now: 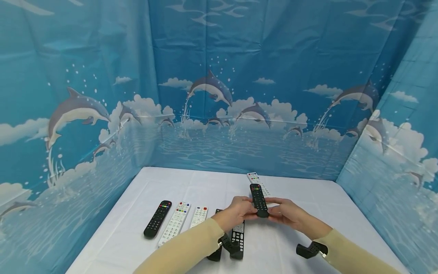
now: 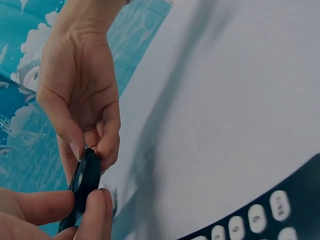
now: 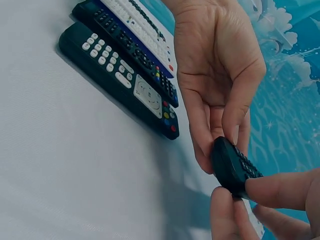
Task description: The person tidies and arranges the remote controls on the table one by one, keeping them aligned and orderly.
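A black remote control (image 1: pixel 259 199) with small coloured buttons near its top is held up between both hands. My left hand (image 1: pixel 237 208) pinches its left side between thumb and fingers, and my right hand (image 1: pixel 285 212) pinches the right side the same way. In the right wrist view the remote's rounded end (image 3: pixel 226 162) faces the camera, with its keys on the upper side. The left wrist view shows the black remote (image 2: pixel 87 172) edge-on between the fingertips of both hands. Behind it in the head view lies a white remote (image 1: pixel 254 177), partly hidden.
Left of the hands, a black remote (image 1: pixel 157 219), a white remote (image 1: pixel 175 223) and another white remote (image 1: pixel 199 216) lie in a row. A black remote (image 1: pixel 215 255) and one with white keys (image 1: pixel 237 240) lie under the left arm. Dolphin-print curtains (image 1: pixel 212 144) border the white table (image 1: pixel 301 190).
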`<state>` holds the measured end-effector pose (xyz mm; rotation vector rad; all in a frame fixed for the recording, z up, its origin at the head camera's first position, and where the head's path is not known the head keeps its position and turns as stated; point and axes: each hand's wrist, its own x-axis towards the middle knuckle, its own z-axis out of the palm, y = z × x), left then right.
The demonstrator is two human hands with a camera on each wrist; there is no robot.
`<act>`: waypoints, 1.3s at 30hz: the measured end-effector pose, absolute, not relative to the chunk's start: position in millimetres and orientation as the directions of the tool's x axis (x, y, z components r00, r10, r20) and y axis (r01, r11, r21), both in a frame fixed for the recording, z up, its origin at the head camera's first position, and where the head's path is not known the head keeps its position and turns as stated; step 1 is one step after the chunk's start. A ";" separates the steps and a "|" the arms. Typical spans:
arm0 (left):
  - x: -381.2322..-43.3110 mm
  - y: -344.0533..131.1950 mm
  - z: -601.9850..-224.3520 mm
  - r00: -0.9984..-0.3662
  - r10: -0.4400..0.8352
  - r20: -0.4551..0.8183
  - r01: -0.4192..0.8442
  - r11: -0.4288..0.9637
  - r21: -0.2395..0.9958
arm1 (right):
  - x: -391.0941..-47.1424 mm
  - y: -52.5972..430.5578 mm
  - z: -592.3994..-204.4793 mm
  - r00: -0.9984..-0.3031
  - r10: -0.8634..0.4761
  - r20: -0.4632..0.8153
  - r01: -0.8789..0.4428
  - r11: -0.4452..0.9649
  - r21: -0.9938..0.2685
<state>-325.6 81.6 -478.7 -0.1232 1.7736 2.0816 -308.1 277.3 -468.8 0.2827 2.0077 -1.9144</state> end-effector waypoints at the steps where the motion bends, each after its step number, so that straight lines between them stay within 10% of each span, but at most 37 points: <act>1: -323.5 80.5 -478.4 -0.918 0.245 -0.310 -0.344 -0.106 0.933 | -306.5 277.4 -468.0 -0.918 -0.101 -0.383 0.377 0.068 -0.924; 25: -274.1 53.2 -471.9 -0.888 0.379 -0.261 -0.263 0.047 0.964 | -256.1 276.3 -464.0 -0.865 -0.329 -0.380 0.370 0.093 -0.924; 39: -255.6 40.4 -471.4 -0.787 0.470 -0.400 -0.428 0.052 0.903 | -233.7 272.3 -479.6 -0.829 -0.334 -0.448 0.453 0.068 -0.889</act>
